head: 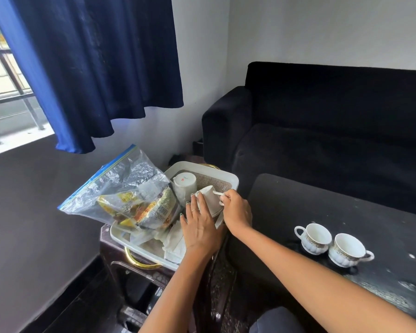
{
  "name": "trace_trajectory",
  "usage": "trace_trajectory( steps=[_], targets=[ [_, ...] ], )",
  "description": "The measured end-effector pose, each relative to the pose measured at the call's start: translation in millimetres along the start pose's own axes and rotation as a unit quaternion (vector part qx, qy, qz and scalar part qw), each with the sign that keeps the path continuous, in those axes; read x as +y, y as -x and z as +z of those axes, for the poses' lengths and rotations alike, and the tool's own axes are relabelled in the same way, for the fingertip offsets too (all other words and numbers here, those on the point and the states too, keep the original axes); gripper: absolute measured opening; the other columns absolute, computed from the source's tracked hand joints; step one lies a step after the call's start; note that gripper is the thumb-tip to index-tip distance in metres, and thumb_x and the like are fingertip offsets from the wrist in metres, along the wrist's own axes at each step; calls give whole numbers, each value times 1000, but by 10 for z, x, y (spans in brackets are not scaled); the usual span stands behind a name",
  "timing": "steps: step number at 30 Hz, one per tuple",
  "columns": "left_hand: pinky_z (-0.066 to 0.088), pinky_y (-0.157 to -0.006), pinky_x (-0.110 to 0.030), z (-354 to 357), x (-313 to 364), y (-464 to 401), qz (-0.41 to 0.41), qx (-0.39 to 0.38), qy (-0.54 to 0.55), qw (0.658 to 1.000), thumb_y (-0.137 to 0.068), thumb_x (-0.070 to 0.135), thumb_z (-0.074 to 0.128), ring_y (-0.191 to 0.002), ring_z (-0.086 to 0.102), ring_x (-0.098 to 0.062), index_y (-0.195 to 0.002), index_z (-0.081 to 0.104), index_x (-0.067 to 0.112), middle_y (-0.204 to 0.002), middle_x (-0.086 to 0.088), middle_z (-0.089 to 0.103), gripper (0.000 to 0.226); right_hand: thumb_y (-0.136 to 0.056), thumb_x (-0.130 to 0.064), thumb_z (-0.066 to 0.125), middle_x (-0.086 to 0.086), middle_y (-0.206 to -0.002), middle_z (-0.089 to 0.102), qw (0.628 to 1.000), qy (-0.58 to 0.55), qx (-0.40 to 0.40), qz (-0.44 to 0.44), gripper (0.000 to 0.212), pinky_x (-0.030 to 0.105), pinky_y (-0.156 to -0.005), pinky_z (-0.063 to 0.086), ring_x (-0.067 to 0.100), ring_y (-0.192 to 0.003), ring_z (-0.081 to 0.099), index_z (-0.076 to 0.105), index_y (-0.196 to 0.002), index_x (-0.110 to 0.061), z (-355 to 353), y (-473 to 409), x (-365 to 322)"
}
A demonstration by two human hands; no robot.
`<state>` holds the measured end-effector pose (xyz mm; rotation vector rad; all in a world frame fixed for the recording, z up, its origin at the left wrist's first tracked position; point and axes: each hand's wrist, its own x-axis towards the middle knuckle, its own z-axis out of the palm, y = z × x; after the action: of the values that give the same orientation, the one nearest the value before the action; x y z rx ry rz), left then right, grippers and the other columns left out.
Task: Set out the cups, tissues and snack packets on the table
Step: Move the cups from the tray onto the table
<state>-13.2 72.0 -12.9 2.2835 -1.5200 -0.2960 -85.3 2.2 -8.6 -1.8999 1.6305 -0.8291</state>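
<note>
A white tray point(231, 180) sits on a small dark stand beside the black table point(322, 212). In it lie a white cup on its side point(211, 199), another overturned white cup point(185, 183), white tissues point(174, 243) and a clear zip bag of snack packets point(130, 195). My right hand point(237, 212) pinches the handle of the tilted cup. My left hand point(199, 227) lies flat with straight fingers against that cup's side. Two patterned cups point(314, 237) point(347, 249) stand upright on the table.
A black sofa point(334, 128) runs behind the table. Blue curtains point(94, 68) hang over a window at the left. The stand point(135, 263) has gold handles and stands close to the table's left edge. My knee point(274, 320) shows at the bottom.
</note>
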Motion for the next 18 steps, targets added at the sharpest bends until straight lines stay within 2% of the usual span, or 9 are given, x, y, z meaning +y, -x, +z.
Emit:
trace_trajectory(
  steps=[4,9,12,15,18],
  targets=[
    [12,-120,-39,-23,-30,-27,26,55,8,998,-91,50,51,-148,7,-18,-150,-10,9,-161,-6,3,94,-99,-27,39,6,-104,68,1000,6,19,-18,23,33,-67,40,30,-95,60,58,-100,-15,-83,19,-35],
    [12,-119,-37,-55,-32,-50,67,134,1,989,-89,50,55,-145,20,-16,-151,10,15,-157,-1,24,85,-99,-26,38,5,-104,67,998,16,29,-55,22,32,-66,39,28,-92,59,57,-101,-15,-206,45,-94],
    [23,-115,-36,-72,-16,-58,87,177,26,980,-83,54,60,-133,42,-16,-146,26,17,-143,0,46,80,-99,-27,38,3,-103,66,995,24,29,-88,21,30,-64,35,26,-88,57,56,-98,-17,-281,66,-94],
    [33,-108,-37,-72,30,-55,94,190,72,975,-78,55,63,-121,54,-20,-140,38,16,-131,-2,58,78,-99,-30,39,1,-102,66,994,25,26,-106,21,29,-65,36,23,-87,57,56,-97,-17,-359,79,-72],
    [46,-91,-36,-75,104,-5,70,201,150,966,-72,59,67,-107,60,-20,-132,45,20,-117,1,65,75,-98,-32,40,-1,-96,65,995,-22,18,-99,20,28,-66,38,19,-86,57,56,-95,-19,-454,75,-53]
  ],
)
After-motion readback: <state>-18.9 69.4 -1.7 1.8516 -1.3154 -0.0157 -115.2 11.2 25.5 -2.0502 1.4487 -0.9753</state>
